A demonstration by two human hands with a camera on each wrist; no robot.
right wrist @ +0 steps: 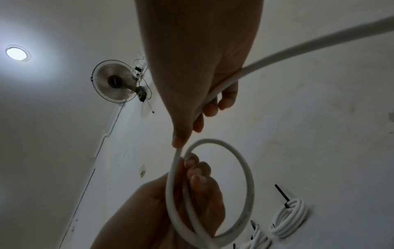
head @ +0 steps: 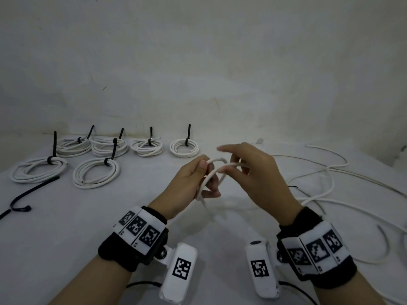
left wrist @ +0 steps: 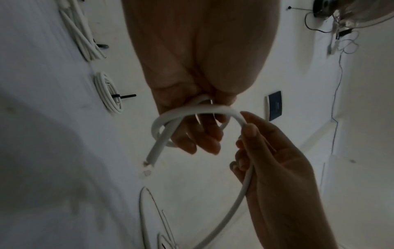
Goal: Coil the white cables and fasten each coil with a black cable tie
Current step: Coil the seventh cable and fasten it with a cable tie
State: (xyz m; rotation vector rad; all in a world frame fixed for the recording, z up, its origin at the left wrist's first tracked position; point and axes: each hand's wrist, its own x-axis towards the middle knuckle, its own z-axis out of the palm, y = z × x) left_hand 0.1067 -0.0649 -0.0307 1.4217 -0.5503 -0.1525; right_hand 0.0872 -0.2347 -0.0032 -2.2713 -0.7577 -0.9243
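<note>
Cable: thin white round cable (head: 217, 170), one small loop held mid-air at table centre; cut end (left wrist: 149, 160) points toward 7 o'clock.
Left hand (head: 189, 183): fingers curled around the loop.
Right hand (head: 257, 172): curled fingers feeding the cable.
Right wrist view only: wall fan (right wrist: 115, 81).

A pale, scuffed wall (head: 198, 62) rises straight behind the white table (head: 66, 227). High on that wall hangs a round caged fan (right wrist: 114, 83), with a glowing ceiling light (right wrist: 17, 53) off to its left and a dark wall plate (left wrist: 275, 105) lower down.
</note>
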